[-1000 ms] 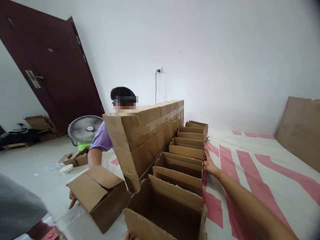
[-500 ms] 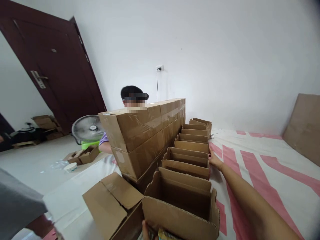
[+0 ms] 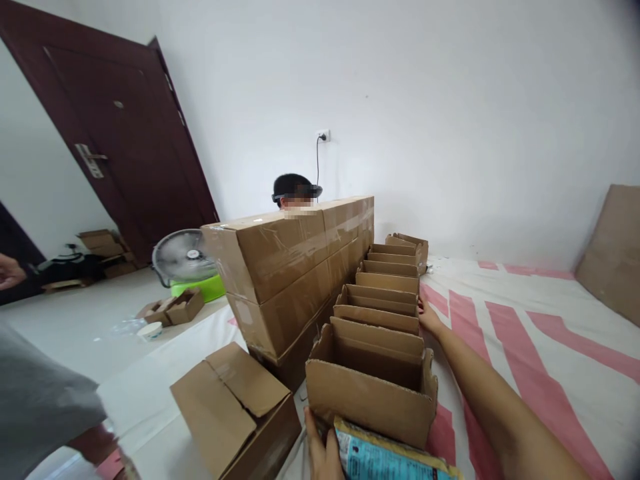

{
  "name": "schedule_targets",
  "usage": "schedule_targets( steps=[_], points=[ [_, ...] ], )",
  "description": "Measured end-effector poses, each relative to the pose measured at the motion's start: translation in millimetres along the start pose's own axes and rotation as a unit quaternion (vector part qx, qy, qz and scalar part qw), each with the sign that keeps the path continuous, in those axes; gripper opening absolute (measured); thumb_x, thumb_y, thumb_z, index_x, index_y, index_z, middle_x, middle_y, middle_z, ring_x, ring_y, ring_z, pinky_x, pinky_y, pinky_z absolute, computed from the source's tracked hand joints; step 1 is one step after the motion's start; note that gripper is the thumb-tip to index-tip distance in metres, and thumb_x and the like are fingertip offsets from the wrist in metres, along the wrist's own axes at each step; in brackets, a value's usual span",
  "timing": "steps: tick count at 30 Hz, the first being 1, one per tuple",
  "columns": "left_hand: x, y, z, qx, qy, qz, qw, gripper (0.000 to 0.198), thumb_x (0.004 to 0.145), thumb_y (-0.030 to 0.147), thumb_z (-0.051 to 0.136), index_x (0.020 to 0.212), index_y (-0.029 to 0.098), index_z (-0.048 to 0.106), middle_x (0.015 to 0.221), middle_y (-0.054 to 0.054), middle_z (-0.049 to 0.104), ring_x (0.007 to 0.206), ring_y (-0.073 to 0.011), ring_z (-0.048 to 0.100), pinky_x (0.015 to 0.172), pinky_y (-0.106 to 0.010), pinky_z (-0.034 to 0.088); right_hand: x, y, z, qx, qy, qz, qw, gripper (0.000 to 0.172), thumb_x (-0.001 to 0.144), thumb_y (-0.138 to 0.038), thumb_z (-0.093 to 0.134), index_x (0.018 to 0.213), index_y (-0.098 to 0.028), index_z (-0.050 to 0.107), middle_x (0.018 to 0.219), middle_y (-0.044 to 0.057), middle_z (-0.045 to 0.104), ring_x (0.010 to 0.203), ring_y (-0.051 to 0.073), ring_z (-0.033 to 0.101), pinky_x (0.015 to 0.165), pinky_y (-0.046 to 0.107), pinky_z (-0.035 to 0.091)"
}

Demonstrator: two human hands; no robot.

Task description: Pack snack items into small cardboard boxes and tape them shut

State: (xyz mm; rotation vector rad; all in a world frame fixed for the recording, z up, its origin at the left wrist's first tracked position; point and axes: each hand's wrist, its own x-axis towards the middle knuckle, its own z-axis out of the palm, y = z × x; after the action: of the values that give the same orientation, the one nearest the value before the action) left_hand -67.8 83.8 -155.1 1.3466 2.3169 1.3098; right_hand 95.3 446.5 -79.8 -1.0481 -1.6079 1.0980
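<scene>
A row of open-topped cardboard boxes runs from me toward the wall. My left hand is at the lower left of the nearest box's front face, its visible fingers stretched out and touching the cardboard. Beside that hand, a blue and yellow printed packet lies against the box front, partly cut off below. My right hand rests along the right side of the row, near the second and third boxes. Its fingers look extended against the cardboard, partly hidden by it.
Taped cartons form a stack left of the row, with a person behind. A closed carton stands at front left. A fan, a dark red door and another person's grey clothing are further left.
The nearest box has shifted forward, closing toward the row. My left hand and more of the packet have come into view. The person behind the cartons has moved right.
</scene>
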Motion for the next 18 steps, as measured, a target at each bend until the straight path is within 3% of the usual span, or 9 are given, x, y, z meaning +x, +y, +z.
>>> schedule_targets(
  steps=[3,8,13,18],
  points=[
    [5.3,9.5,0.2,0.003,-0.017,0.000,1.000,0.103,0.039,0.032,0.086,0.128,0.000,0.044,0.155,-0.036,-0.010,0.144,-0.0522,0.010,0.114,-0.056,0.029,-4.6,1.3,-0.3,-0.016,0.008,0.032,0.999,0.075,0.068,-0.033,0.070,0.138,-0.019,0.045,0.118,0.012,0.068,0.103,0.028,0.065,0.091,0.042,0.051],
    [12.0,28.4,-9.2,0.000,-0.038,-0.011,0.999,0.111,0.032,0.015,0.084,0.135,0.014,0.041,0.159,-0.022,-0.010,0.147,-0.0437,0.005,0.119,-0.050,0.021,-32.7,2.8,-6.4,-0.033,0.011,0.084,0.996,0.052,0.085,-0.045,0.057,0.128,-0.017,0.050,0.118,0.013,0.064,0.094,0.023,0.066,0.081,0.040,0.053],
    [19.0,37.7,-15.5,-0.026,-0.054,-0.019,0.998,0.106,0.037,0.015,0.083,0.135,0.014,0.042,0.159,-0.020,-0.012,0.148,-0.0423,0.007,0.119,-0.046,0.023,-94.9,1.8,-9.8,-0.017,-0.023,0.097,0.995,0.056,0.078,-0.059,0.053,0.119,-0.021,0.055,0.099,0.009,0.069,0.072,0.021,0.067,0.056,0.031,0.052],
    [25.0,45.4,-18.8,-0.043,-0.076,-0.030,0.996,0.108,0.040,0.019,0.084,0.137,0.012,0.038,0.158,-0.020,-0.018,0.148,-0.0421,0.002,0.118,-0.044,0.023,-156.7,-5.8,-5.1,0.006,-0.059,0.080,0.995,0.057,0.076,-0.067,0.051,0.110,-0.022,0.060,0.072,0.002,0.066,0.055,0.019,0.061,0.048,0.030,0.048]
  ],
)
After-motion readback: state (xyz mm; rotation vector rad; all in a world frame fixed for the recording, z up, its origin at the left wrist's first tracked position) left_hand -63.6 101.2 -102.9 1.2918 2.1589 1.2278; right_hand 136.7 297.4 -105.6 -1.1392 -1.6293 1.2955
